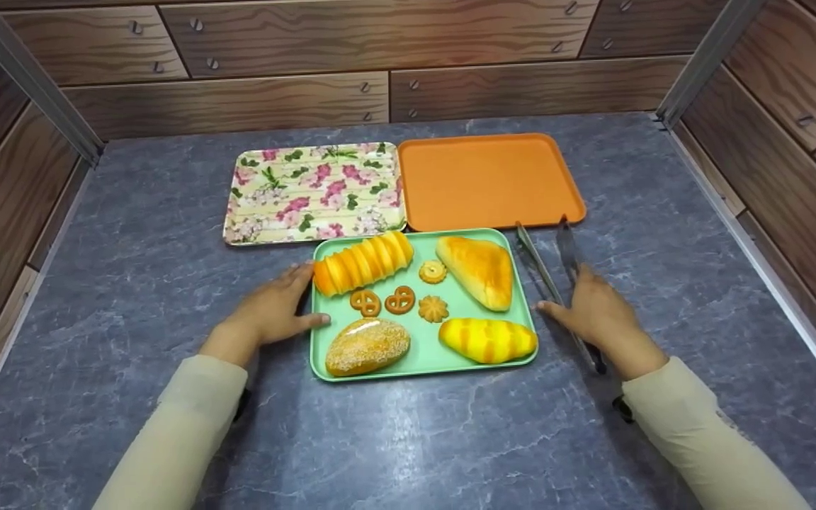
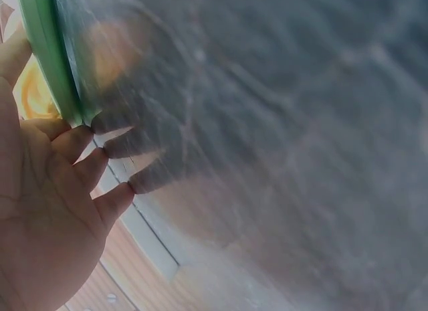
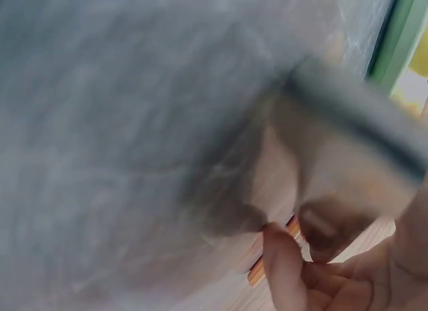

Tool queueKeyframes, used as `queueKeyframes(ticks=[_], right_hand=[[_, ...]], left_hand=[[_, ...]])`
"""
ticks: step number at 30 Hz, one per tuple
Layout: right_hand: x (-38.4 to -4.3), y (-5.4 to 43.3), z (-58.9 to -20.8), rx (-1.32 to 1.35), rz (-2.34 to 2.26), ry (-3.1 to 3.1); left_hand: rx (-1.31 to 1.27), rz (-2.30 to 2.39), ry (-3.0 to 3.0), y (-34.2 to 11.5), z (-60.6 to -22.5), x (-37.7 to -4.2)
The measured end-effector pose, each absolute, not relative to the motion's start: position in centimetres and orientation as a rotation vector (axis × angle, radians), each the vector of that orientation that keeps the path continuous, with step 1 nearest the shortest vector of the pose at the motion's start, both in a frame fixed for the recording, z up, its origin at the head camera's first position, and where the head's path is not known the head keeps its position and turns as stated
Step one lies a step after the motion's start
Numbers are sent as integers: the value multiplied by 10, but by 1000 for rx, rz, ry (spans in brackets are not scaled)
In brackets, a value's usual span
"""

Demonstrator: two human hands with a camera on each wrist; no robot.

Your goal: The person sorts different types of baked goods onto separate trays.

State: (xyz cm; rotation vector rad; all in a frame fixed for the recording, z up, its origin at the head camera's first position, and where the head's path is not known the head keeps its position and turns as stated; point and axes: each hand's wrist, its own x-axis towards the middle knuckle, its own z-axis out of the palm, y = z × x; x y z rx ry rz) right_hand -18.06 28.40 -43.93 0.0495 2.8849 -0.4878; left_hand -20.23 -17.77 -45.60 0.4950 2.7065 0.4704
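My left hand (image 1: 264,308) rests at the left edge of the mint-green tray (image 1: 443,365), its thumb over the rim and its other fingers loosely extended. Close to its fingertips lies a ridged, golden bread roll (image 1: 364,263). To the right of this tray, my right hand (image 1: 603,315) grips a pair of metal tongs (image 1: 541,265) from above, their tips pointing toward the orange tray (image 1: 493,180). The green tray also bears a seeded loaf (image 1: 367,347), a triangular pastry (image 1: 480,273), a yellow striped roll (image 1: 489,340), pretzels (image 1: 400,300) and round cookies (image 1: 433,309).
A floral tray (image 1: 316,191) lies behind the green one, side by side with the orange tray. Wood-patterned panels (image 1: 273,106) bound the grey marbled tabletop (image 1: 394,439) at the back and both sides.
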Motion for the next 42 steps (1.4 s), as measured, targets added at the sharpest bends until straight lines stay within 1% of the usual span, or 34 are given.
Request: queueKeyframes(ticks=[12,26,31,42], right_hand=[[-185,283,-439,84,-513,2890],[-194,292,-421,59,-623,2937],[-198,297,-418,12,-670,2950],[-205,306,-420,-194,-702,3027]], left_hand=[[472,487,2701,-178,-455,-201],[489,488,2689,-177,-455,-202],[485,494,2688,-177,-455,-203],[481,510,2688,-177,-454,-202]])
